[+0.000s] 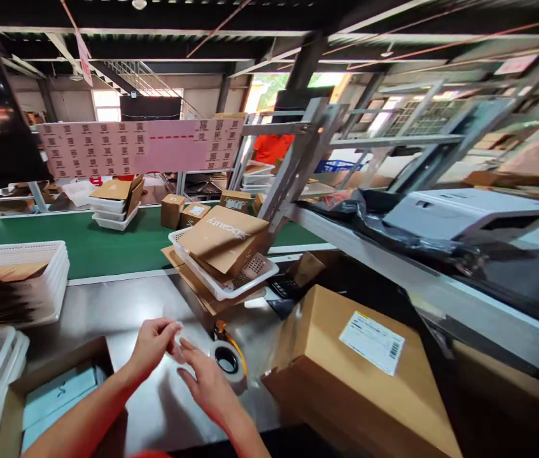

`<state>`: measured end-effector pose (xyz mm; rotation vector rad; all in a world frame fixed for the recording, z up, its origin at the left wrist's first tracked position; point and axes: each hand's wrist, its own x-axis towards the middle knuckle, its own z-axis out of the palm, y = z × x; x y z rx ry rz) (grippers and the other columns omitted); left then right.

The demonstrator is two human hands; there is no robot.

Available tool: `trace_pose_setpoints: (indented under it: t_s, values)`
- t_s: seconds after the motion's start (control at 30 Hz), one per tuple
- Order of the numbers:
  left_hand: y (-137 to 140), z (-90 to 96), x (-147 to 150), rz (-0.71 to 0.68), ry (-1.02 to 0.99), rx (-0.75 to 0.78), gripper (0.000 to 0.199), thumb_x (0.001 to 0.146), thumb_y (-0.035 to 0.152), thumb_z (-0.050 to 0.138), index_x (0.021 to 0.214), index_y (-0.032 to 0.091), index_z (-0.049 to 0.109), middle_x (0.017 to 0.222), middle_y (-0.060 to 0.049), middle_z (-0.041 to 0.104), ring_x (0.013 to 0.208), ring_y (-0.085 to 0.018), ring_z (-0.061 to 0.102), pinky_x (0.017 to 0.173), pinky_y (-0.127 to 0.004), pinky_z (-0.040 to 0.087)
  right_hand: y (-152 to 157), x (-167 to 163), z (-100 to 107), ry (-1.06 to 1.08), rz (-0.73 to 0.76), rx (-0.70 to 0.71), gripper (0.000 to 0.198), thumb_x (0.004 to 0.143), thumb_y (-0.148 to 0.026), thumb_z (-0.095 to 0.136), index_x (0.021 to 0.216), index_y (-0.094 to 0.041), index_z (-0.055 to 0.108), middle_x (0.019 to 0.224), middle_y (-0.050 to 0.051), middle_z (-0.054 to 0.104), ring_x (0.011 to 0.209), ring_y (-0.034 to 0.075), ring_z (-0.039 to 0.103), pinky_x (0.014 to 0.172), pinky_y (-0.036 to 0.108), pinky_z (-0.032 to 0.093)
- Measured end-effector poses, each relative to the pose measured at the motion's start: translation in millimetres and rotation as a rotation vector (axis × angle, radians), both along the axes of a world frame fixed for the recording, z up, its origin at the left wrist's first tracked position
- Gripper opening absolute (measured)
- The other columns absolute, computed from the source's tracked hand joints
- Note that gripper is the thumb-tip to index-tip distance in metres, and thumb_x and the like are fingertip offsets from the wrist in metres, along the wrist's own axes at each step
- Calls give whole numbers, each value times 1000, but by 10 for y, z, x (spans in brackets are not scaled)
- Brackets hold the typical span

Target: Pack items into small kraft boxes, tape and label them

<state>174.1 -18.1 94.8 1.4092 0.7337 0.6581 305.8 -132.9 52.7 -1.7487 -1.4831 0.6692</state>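
Over the metal table [140, 305], my left hand [152, 346] pinches a small clear-white piece [178, 337], perhaps film or tape; its exact kind is too small to tell. My right hand [207, 381] is close beside it, fingers stretched out and thumb apart, the fingertips near or touching that piece. Just right of my right hand lies a tape dispenser [221, 331] with an orange edge and a roll of clear tape [231, 381]. Partly behind my left forearm stands an open cardboard box [11, 407] with light blue boxes [59, 394] inside.
A large taped carton [336, 362] with a shipping label fills the right. Ahead, a white basket [221, 289] holding a flat brown box [224, 235] tilts near the green conveyor belt [78, 248]. Stacked white baskets [59, 280] stand left. A metal frame [293, 165] rises behind.
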Motion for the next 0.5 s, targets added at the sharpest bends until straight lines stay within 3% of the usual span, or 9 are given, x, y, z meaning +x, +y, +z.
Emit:
trace_pose_setpoints:
  t_s: [0.07, 0.17, 0.23, 0.27, 0.3, 0.4, 0.5]
  values:
    - [-56, 40, -117, -77, -22, 174, 43, 91, 57, 66, 79, 19, 82, 68, -5, 69, 65, -19, 63, 66, -32, 52, 53, 39, 42, -7, -50, 59, 34, 94, -38, 51, 98, -21, 80, 105, 15, 83, 103, 32, 77, 98, 49, 59]
    - [-217, -54, -330, -135, -11, 600, 40, 84, 58, 78, 107, 26, 85, 117, -16, 78, 112, -33, 69, 103, -49, 52, 63, 47, 92, 252, -147, 34, 46, 92, -63, 57, 93, -22, 78, 75, 7, 77, 73, 27, 75, 72, 41, 63]
    - [-357, -178, -467, -128, 69, 733, 81, 71, 58, 89, 141, 23, 69, 137, -23, 70, 127, -42, 64, 112, -58, 47, 9, 10, 134, 503, -192, -42, 56, 85, -74, 66, 99, -21, 78, 76, 5, 76, 68, 25, 75, 64, 37, 63]
    - [-430, -233, -532, -126, 124, 727, 95, 69, 55, 91, 151, 19, 59, 137, -25, 69, 124, -43, 66, 109, -57, 50, -32, -25, 165, 581, -189, -79, 60, 82, -77, 69, 100, -21, 79, 77, 6, 76, 66, 25, 74, 62, 36, 62]
    - [-500, -271, -596, -129, 173, 686, 97, 71, 49, 89, 155, 16, 53, 131, -24, 72, 116, -42, 70, 102, -53, 54, -76, -71, 205, 606, -167, -101, 60, 80, -78, 72, 97, -20, 80, 77, 6, 76, 65, 25, 73, 61, 35, 62]
    - [-660, -241, -805, -82, 239, 487, 52, 81, 33, 75, 131, 21, 67, 104, -11, 79, 89, -30, 74, 78, -36, 55, -199, -260, 386, 417, -114, -18, 52, 84, -72, 73, 91, -21, 82, 81, 9, 78, 74, 27, 75, 69, 37, 64]
    - [-699, -57, -1068, 58, 234, 229, 26, 74, 27, 74, 100, 21, 73, 82, -2, 73, 71, -20, 63, 65, -29, 45, -258, -440, 606, 59, -163, 291, 42, 89, -55, 77, 120, -28, 79, 123, 13, 79, 113, 34, 74, 104, 48, 60]
